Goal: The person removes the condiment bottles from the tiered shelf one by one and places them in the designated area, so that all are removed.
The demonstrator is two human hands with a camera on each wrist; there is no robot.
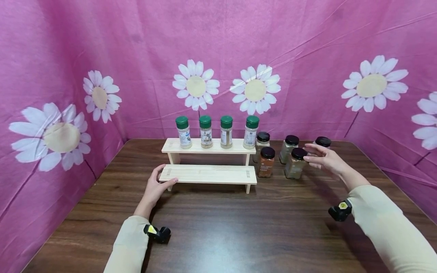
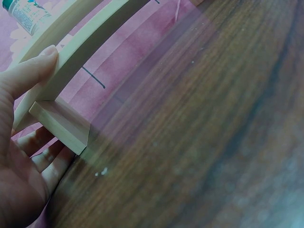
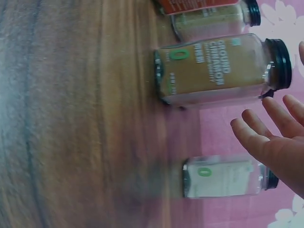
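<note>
My left hand (image 1: 154, 189) holds the left end of a pale wooden two-step spice rack (image 1: 208, 174). Its thumb lies on the lower step's front edge; in the left wrist view the other fingers (image 2: 59, 164) reach behind the rack's leg (image 2: 61, 126). Beside the black lid of a ground cinnamon jar (image 1: 294, 167) is my right hand (image 1: 326, 162), fingers spread and nothing in its grasp. The right wrist view shows these fingertips just past the lid of the cinnamon jar (image 3: 213, 69), above a second jar with a pale label (image 3: 223, 176).
Several green-capped shakers (image 1: 206, 132) stand along the rack's upper step. To its right are more black-lidded jars, among them a red-brown one (image 1: 266, 165) in front. A pink daisy-print cloth (image 1: 218, 45) hangs behind the brown wooden table (image 1: 218, 235).
</note>
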